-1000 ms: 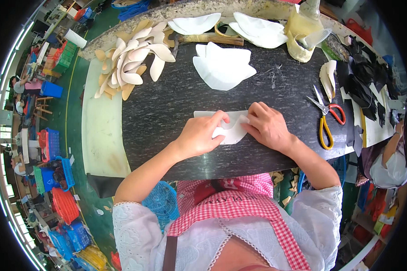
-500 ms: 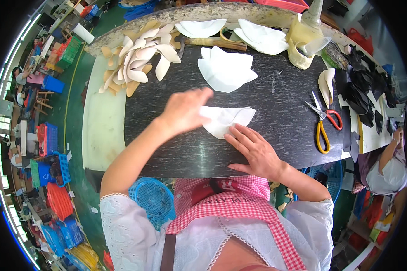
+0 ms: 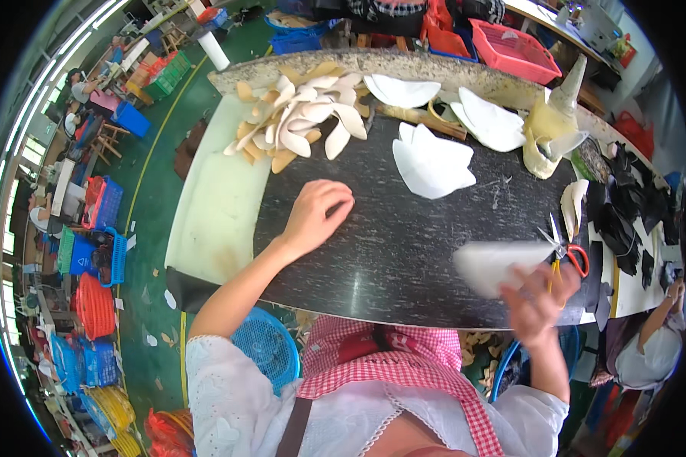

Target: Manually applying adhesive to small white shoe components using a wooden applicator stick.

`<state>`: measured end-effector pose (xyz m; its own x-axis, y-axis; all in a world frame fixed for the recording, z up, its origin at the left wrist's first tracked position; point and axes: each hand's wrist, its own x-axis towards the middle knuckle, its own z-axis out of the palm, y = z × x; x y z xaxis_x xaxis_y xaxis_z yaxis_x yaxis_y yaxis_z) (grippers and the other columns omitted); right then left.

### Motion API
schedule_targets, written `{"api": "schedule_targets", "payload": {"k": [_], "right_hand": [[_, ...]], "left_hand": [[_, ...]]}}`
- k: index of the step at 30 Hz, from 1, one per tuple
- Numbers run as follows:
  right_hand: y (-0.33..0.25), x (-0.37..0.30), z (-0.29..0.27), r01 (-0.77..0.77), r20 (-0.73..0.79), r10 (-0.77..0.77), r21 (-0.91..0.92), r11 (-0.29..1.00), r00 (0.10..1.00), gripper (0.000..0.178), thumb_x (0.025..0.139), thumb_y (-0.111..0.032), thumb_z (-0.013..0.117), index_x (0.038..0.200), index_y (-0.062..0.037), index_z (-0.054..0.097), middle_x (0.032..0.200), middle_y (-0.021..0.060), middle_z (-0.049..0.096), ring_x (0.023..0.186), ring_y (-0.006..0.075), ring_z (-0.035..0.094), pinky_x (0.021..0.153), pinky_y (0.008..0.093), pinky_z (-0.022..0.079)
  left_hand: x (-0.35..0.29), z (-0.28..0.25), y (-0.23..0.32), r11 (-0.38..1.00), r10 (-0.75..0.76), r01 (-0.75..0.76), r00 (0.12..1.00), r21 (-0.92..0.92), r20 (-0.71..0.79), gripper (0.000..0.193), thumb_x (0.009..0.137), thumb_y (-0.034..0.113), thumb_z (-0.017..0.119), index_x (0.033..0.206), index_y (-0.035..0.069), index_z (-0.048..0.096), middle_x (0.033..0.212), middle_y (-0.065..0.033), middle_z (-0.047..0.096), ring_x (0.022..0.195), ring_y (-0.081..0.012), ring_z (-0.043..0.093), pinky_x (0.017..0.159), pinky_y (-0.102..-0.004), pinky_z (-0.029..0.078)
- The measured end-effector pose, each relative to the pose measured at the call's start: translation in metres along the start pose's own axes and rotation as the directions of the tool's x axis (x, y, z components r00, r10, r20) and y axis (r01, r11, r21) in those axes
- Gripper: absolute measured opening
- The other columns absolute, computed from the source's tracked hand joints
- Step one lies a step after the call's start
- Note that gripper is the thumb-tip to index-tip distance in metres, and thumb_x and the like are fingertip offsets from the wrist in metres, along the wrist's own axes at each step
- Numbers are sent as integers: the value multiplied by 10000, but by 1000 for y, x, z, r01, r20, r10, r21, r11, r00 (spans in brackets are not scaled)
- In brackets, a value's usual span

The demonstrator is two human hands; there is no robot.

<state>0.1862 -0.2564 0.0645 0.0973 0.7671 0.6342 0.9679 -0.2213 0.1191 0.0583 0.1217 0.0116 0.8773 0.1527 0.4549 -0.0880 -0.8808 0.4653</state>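
Note:
Loosely curled, my left hand [image 3: 318, 217] is over the left part of the dark work surface [image 3: 381, 263]. Its thumb tip is close to the index finger, and nothing shows between them. My right hand [image 3: 539, 308] is blurred by motion at the right front. A thin white sheet piece [image 3: 489, 266], smeared too, is at its thumb side. Whether the fingers grip the piece is unclear. At the same hand's fingertips are scissors [image 3: 559, 245] with a red and a yellow handle, blades pointing away and partly spread. The hand partly covers the yellow handle.
Beyond my hands lie a stack of white pieces [image 3: 432, 161], two more white stacks, and a pile of beige pieces [image 3: 305, 114]. A yellowish glue container [image 3: 543, 152] stands at the far right, near black scraps [image 3: 625, 221]. Blue baskets [image 3: 270, 346] are below the near edge.
My right hand has moved right to the scissors, and the white piece has shifted right with it. The left hand has left the piece and curled. The whole view has shifted.

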Motion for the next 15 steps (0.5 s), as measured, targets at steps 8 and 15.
{"api": "schedule_targets", "payload": {"k": [8,15], "right_hand": [[-30,47,106,237,248,-478,627,742,843,507,738,-107,605,1243,-96,566,1403,107,463,1169,283,539,1007,373,450],[-46,34,110,-84,286,-151,668,739,946,351,747,-11,670,1095,-54,645,1185,108,577,959,280,592,838,383,496]], "left_hand": [[64,37,-59,938,147,-124,988,323,-50,219,803,30,622,1021,38,635,1104,-93,617,1092,-262,544,958,-404,393],[111,-43,-85,728,240,178,838,662,-489,241,833,125,611,1053,34,648,1036,-86,652,976,-260,594,891,-398,431]]}}
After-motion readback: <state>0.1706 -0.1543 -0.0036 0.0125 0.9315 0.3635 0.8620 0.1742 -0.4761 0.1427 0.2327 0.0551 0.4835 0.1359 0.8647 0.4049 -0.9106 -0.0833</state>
